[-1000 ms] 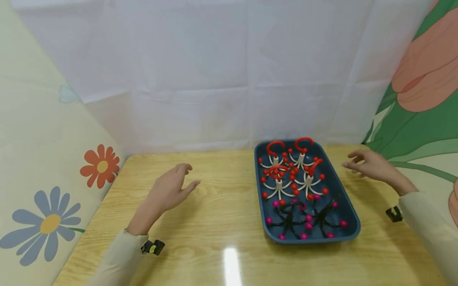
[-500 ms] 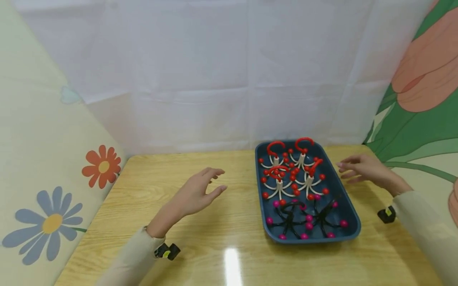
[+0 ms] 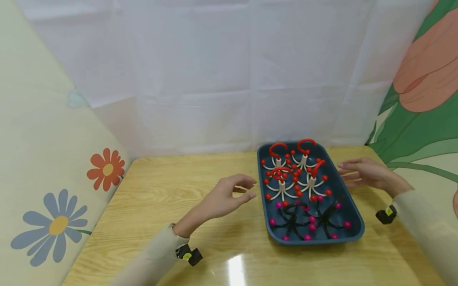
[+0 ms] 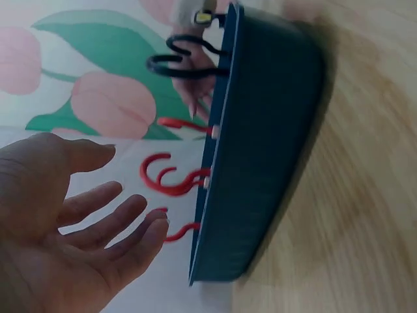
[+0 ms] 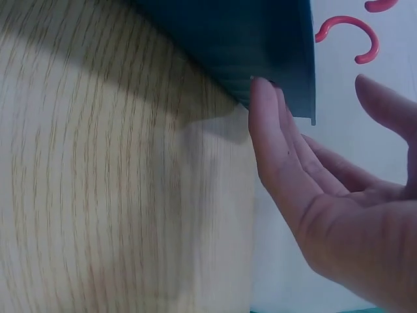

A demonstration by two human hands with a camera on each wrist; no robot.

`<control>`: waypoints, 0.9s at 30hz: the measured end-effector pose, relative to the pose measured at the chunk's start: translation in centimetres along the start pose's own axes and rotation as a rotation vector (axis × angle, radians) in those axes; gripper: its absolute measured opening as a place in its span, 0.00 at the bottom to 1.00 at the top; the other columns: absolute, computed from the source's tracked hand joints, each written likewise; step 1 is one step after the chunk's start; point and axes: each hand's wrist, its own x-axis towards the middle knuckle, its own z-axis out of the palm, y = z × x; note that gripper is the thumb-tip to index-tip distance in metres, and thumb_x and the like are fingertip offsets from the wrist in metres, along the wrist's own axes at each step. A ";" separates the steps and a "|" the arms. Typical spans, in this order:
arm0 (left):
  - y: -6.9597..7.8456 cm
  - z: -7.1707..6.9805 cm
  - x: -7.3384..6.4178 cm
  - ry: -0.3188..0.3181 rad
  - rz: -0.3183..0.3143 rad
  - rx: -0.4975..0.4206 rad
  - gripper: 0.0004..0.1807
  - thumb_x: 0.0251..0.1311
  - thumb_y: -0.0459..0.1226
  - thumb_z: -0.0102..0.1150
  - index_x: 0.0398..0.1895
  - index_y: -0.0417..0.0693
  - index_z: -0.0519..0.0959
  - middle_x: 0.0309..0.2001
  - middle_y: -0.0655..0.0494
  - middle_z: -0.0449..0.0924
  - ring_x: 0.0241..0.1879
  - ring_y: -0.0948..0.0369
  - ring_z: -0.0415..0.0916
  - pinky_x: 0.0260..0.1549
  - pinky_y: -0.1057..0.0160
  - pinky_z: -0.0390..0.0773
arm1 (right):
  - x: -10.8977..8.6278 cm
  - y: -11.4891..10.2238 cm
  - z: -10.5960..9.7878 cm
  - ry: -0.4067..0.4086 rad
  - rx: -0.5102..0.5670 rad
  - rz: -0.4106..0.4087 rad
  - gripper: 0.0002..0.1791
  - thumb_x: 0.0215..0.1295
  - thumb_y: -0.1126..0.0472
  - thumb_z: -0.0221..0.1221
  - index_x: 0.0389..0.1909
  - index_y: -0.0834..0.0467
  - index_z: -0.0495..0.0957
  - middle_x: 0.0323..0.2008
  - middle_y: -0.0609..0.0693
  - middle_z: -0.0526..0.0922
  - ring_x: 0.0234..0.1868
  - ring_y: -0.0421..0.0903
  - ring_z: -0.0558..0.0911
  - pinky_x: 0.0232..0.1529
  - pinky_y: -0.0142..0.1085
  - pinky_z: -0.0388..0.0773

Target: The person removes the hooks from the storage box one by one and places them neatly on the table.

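Note:
A dark blue tray (image 3: pixel 318 242) on the table holds several many-armed hanging hooks. Toward its back are white hooks (image 3: pixel 282 186) with red ball tips and red curved tops; at its front lie black hooks (image 3: pixel 292 221) with magenta ball tips. My left hand (image 3: pixel 226 197) is just off the tray's left side, fingers loosely bent and holding nothing. In the left wrist view, its fingertips point toward the tray's wall (image 4: pixel 273 124). On the opposite side, my right hand (image 3: pixel 368 173) has its fingers extended, their tips right at the tray's outer wall (image 5: pixel 260 52) in the right wrist view.
The wooden table (image 3: pixel 171 174) extends left and in front of the tray. White sheeting (image 3: pixel 193 79) hangs behind it, and flower-printed panels (image 3: pixel 425 119) flank both sides. A black wrist camera (image 3: pixel 189 255) sits on the left sleeve, another (image 3: pixel 386 214) on the right.
My left hand has moved right across the table, up near the tray's left side. My right hand has shifted left to the tray's right wall. The tray stays put.

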 end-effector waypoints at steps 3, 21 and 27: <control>0.5 1.0 0.4 -0.018 -0.011 -0.043 0.18 0.73 0.40 0.64 0.62 0.43 0.82 0.58 0.46 0.86 0.57 0.49 0.84 0.56 0.58 0.86 | 0.1 0.1 -0.1 -0.022 0.043 0.014 0.45 0.82 0.46 0.53 0.84 0.67 0.44 0.56 0.45 0.83 0.52 0.39 0.87 0.58 0.43 0.86; 2.6 5.3 2.0 -0.084 0.034 -0.215 0.22 0.72 0.41 0.67 0.67 0.49 0.79 0.57 0.46 0.86 0.58 0.48 0.84 0.52 0.64 0.87 | 1.2 -0.1 -0.3 -0.088 0.143 0.067 0.40 0.80 0.58 0.56 0.85 0.57 0.50 0.47 0.36 0.87 0.51 0.39 0.87 0.56 0.42 0.86; 2.9 6.7 1.8 -0.071 0.007 -0.291 0.24 0.69 0.39 0.69 0.67 0.46 0.79 0.57 0.45 0.88 0.57 0.52 0.87 0.56 0.62 0.86 | 1.2 0.0 -0.1 -0.088 0.161 0.074 0.39 0.79 0.60 0.58 0.84 0.56 0.51 0.46 0.38 0.87 0.50 0.40 0.87 0.55 0.42 0.86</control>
